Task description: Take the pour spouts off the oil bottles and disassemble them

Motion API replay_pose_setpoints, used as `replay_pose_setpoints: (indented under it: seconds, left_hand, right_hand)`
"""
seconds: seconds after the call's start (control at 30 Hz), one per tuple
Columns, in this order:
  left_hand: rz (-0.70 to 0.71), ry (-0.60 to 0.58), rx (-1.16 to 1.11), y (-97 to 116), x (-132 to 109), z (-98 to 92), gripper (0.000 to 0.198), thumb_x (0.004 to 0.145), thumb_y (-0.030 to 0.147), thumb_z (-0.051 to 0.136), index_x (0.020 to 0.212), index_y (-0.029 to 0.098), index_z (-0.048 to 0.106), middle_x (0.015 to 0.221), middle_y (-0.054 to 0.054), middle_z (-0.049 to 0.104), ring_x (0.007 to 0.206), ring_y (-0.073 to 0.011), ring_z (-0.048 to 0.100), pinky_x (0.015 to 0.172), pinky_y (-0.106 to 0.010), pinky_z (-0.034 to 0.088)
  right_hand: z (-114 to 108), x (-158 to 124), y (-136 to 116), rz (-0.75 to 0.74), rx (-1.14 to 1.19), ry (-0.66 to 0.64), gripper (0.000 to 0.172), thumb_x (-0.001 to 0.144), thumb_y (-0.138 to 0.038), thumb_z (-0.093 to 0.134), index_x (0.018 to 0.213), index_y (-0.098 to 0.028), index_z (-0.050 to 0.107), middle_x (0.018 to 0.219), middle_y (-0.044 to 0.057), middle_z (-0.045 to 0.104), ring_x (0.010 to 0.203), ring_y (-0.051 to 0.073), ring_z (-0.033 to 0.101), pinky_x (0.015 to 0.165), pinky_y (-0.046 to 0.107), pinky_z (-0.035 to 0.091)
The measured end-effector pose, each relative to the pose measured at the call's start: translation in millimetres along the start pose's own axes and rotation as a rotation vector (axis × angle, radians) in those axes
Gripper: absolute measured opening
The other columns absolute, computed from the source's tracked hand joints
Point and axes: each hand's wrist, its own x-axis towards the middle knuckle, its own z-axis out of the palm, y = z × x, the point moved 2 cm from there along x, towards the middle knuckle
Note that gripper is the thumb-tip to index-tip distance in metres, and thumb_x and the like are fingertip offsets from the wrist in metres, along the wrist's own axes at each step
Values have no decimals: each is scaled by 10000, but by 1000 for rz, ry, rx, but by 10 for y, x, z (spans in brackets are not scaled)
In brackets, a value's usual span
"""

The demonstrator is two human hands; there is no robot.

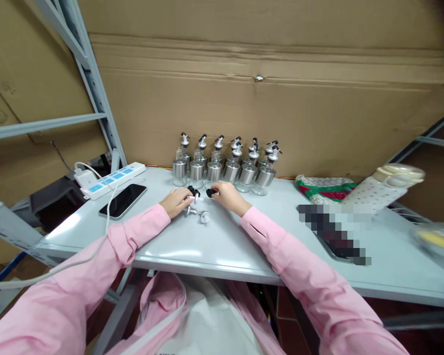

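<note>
My left hand [176, 200] rests on the white table [225, 246], fingers closed on a small silver and black pourer spout [193, 193]. My right hand [227, 194] pinches a small black cap [209, 193] just to the right of it. Two more loose silver spout parts [198, 214] lie on the table just in front of my left hand. Behind both hands stands a row of several glass and steel dispenser bottles [225, 167] with pourer tops.
A smartphone [123, 200] lies at the left, beside a white power strip [109, 180] with a cable running off the front edge. At the right lie a red-green patterned cloth [323, 189], a dotted bottle [381, 190] on its side and a blurred-out item. Cardboard lines the back wall.
</note>
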Motion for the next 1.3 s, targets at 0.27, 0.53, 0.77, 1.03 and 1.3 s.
replay_pose_setpoints:
  seconds: [0.27, 0.53, 0.77, 1.03, 1.3]
  left_hand:
    - [120, -104, -73, 96, 5, 114, 335, 888, 412, 336, 926, 160, 553, 855, -63, 604, 782, -166, 529, 737, -294, 423]
    - [96, -53, -187, 145, -6, 116, 364, 867, 435, 372, 1054, 153, 506, 976, -90, 576, 876, -180, 549, 816, -337, 449]
    - [357, -136, -98, 484, 3, 145, 456, 762, 491, 555, 1083, 169, 524, 1163, -131, 514, 1063, -236, 500, 930, -369, 411]
    - [376, -173, 78, 637, -9, 185, 218, 756, 359, 502, 868, 176, 540, 1046, -83, 585, 895, -210, 567, 825, -346, 434]
    - [378, -165, 75, 570, -30, 149, 303, 678, 200, 471, 979, 175, 495, 1201, -107, 506, 940, -210, 552, 812, -323, 429]
  right_hand:
    - [237, 145, -98, 10, -104, -24, 361, 754, 35, 392, 996, -108, 617, 1028, 148, 543, 894, 188, 577, 787, 264, 409]
    - [114, 35, -174, -121, -50, 40, 372, 764, 4, 428, 1098, -111, 545, 1074, 118, 538, 910, 160, 543, 789, 244, 392]
    - [-212, -254, -311, -238, -381, 75, 101, 823, -177, 487, 859, -147, 576, 868, 84, 611, 809, 187, 553, 626, 270, 309]
    - [-286, -331, -292, -248, -378, -16, 191, 824, -119, 411, 801, -145, 599, 765, 67, 650, 661, 139, 555, 536, 272, 179]
    - [-268, -403, -277, -209, -233, -72, 180, 799, -147, 447, 710, -154, 603, 639, 35, 627, 563, 117, 502, 534, 248, 186]
